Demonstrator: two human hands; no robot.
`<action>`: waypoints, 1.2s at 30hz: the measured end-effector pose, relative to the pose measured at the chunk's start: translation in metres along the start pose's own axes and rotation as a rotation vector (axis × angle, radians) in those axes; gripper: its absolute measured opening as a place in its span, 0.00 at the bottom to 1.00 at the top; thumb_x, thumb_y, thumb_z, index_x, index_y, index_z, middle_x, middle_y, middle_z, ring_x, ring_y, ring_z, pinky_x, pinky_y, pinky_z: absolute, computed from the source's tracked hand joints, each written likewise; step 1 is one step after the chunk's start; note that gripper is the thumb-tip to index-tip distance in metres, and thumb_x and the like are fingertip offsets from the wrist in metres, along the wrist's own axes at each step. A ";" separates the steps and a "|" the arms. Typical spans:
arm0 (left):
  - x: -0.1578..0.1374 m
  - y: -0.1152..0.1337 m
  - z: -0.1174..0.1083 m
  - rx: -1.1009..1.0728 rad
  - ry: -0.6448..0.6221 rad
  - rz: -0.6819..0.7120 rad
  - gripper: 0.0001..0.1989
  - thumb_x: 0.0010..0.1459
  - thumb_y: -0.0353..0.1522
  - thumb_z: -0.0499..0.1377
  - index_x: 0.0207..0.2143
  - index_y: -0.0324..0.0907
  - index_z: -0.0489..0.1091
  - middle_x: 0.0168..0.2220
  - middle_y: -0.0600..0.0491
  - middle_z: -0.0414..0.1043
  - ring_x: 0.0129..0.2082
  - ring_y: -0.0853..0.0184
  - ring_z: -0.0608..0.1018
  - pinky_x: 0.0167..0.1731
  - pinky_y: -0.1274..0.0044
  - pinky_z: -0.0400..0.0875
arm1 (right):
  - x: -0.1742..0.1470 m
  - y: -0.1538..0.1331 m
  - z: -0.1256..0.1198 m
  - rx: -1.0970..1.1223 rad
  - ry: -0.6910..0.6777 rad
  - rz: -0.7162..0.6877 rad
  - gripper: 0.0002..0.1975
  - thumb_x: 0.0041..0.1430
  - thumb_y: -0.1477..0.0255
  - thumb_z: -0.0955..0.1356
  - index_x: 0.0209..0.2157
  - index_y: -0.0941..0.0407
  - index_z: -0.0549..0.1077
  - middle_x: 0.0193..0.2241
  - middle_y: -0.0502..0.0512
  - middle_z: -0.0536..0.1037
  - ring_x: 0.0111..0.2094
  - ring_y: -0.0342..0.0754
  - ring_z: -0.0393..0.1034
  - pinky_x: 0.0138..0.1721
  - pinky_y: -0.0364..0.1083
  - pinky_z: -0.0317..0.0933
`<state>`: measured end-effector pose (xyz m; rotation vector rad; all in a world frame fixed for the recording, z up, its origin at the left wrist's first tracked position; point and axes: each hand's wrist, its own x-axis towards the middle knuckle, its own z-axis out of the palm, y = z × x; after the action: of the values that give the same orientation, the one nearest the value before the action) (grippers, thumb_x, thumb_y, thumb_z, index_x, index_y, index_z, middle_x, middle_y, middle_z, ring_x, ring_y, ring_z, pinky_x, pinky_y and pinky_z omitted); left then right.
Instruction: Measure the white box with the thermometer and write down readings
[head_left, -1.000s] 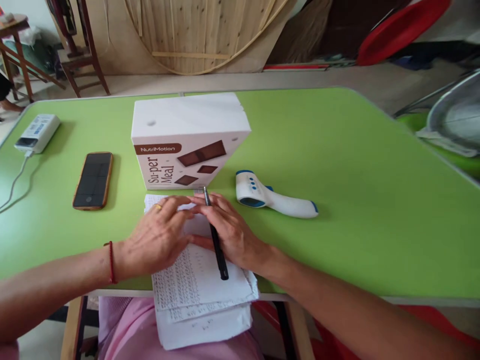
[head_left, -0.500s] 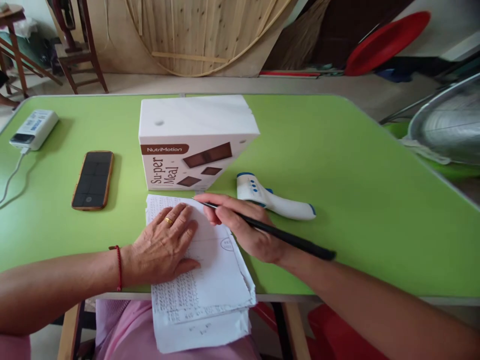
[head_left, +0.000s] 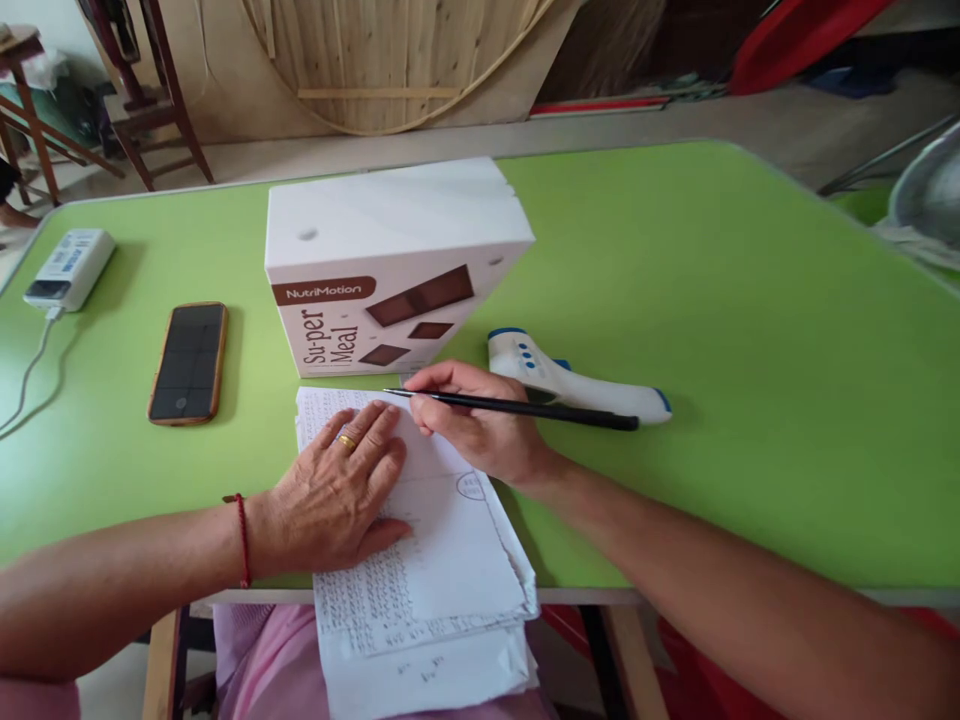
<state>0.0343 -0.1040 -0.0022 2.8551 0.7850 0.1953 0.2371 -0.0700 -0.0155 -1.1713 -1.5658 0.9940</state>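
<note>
My left hand point(head_left: 341, 487) lies flat on a stack of handwritten paper sheets point(head_left: 457, 560), fingers stretched out, a ring on one finger. The stack hangs over the table's front edge. In my right hand point(head_left: 480, 425) a black pen point(head_left: 525, 405) is gripped, its tip pointing left near the top of the sheet, just beyond my left fingertips. I cannot tell whether the tip touches the paper. A white box point(head_left: 397, 215) marked "NutriMotion" stands right behind the paper. Behind my right hand lies a white and blue infrared thermometer point(head_left: 592, 388), partly covered by the hand and pen.
A phone point(head_left: 187, 362) in an orange-brown case lies on the green table point(head_left: 712, 480) at left. Beyond it, a white power bank point(head_left: 71, 268) has a cable plugged in. A wooden chair point(head_left: 161, 125) stands behind the table.
The pen has swung from a downward slant to nearly level, as my right hand turned and shifted slightly. My left hand stays flat on the paper. The view has shifted a little.
</note>
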 end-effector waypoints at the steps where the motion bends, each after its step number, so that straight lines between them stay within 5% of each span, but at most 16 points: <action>1: 0.000 0.001 -0.001 0.001 -0.006 -0.001 0.28 0.64 0.45 0.55 0.57 0.32 0.57 0.65 0.25 0.53 0.68 0.41 0.55 0.62 0.51 0.56 | 0.001 -0.002 0.000 -0.023 0.010 -0.005 0.05 0.55 0.68 0.68 0.31 0.55 0.72 0.18 0.45 0.71 0.19 0.42 0.65 0.22 0.42 0.61; 9: 0.000 0.005 -0.004 0.082 -0.027 0.005 0.28 0.62 0.42 0.56 0.56 0.29 0.59 0.64 0.22 0.54 0.67 0.37 0.57 0.61 0.50 0.58 | 0.001 -0.008 0.008 -0.033 0.044 -0.011 0.03 0.52 0.70 0.67 0.30 0.54 0.70 0.21 0.47 0.74 0.19 0.40 0.64 0.19 0.40 0.59; 16: 0.000 0.001 0.000 0.078 0.043 0.035 0.36 0.63 0.56 0.51 0.53 0.30 0.62 0.62 0.23 0.58 0.65 0.36 0.60 0.59 0.50 0.61 | 0.001 -0.002 0.008 -0.182 0.110 -0.120 0.02 0.53 0.71 0.68 0.28 0.53 0.71 0.19 0.46 0.74 0.19 0.41 0.64 0.22 0.41 0.62; 36: 0.001 0.004 -0.002 0.152 0.040 0.039 0.35 0.61 0.53 0.55 0.52 0.27 0.63 0.62 0.23 0.58 0.64 0.36 0.61 0.59 0.51 0.62 | 0.001 0.006 0.011 -0.292 0.101 -0.266 0.03 0.58 0.72 0.67 0.29 0.54 0.72 0.22 0.46 0.78 0.20 0.40 0.68 0.24 0.40 0.63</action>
<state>0.0365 -0.1064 0.0010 3.0200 0.7845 0.2068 0.2281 -0.0682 -0.0237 -1.1495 -1.7711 0.5372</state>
